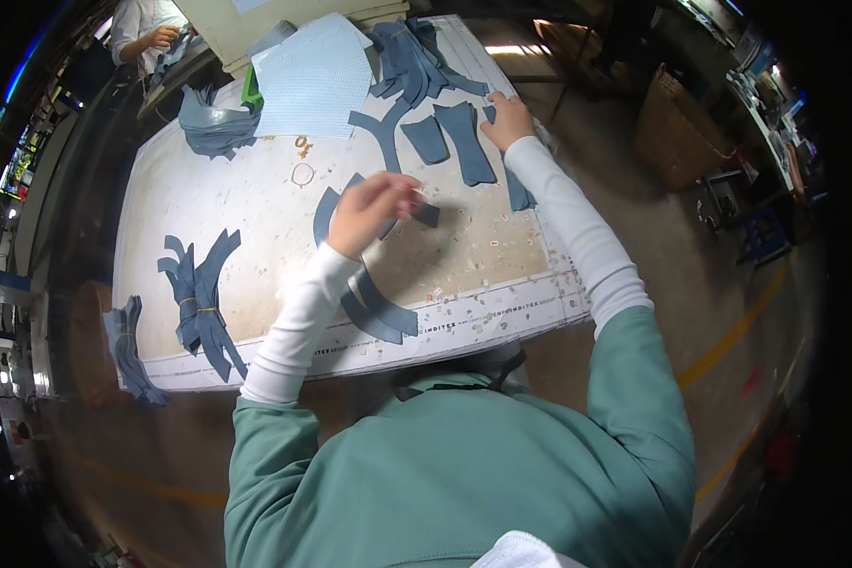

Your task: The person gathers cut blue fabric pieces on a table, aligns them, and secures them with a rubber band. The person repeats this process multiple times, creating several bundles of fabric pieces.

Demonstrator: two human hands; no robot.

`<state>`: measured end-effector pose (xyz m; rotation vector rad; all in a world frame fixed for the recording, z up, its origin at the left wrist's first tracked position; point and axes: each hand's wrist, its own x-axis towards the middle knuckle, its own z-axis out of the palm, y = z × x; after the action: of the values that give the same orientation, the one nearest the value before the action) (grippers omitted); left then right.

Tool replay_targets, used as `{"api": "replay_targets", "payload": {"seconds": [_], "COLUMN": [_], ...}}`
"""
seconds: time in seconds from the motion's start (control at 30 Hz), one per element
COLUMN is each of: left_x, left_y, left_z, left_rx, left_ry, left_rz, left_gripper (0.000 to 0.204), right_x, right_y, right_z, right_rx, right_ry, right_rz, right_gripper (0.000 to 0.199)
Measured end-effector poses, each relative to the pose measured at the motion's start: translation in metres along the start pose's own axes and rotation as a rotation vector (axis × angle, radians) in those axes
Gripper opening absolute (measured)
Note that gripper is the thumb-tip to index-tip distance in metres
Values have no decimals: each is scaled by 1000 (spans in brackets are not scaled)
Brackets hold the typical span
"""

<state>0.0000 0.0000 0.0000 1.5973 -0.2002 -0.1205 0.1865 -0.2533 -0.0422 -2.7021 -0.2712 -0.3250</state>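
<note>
My left hand (pixel 369 210) hovers over the middle of the white table (pixel 208 199), fingers pinched on a small dark blue fabric piece (pixel 427 215). Beneath it lies a long curved blue fabric strip (pixel 381 310). My right hand (pixel 507 118) rests flat near the table's right edge, pressing on a blue fabric piece (pixel 517 189) that runs under my forearm. Two more cut blue pieces (pixel 470 140) (pixel 427 138) lie just left of that hand.
A tied bundle of blue strips (pixel 200 301) lies at the left, another (pixel 129 352) hangs over the left edge. A heap of blue pieces (pixel 412 57), a light blue sheet (pixel 312 78) and rubber bands (pixel 303 173) sit farther back. Another person (pixel 147 28) stands at the far left. A cardboard box (pixel 677 128) stands right.
</note>
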Motion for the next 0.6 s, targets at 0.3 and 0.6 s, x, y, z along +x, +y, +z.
{"api": "replay_targets", "payload": {"seconds": [0.3,0.6], "left_x": [-21,-24], "left_y": [-26,-23], "left_z": [-85,-86], "left_rx": [85,75], "left_ry": [441,443], "left_rz": [4,79], "left_gripper": [20,20], "right_x": [-77,-68], "right_y": [-21,-18], "right_z": [-14,-11], "right_rx": [-165,-202], "right_ry": [75,75], "right_rz": [-8,22], "right_gripper": [57,58]}}
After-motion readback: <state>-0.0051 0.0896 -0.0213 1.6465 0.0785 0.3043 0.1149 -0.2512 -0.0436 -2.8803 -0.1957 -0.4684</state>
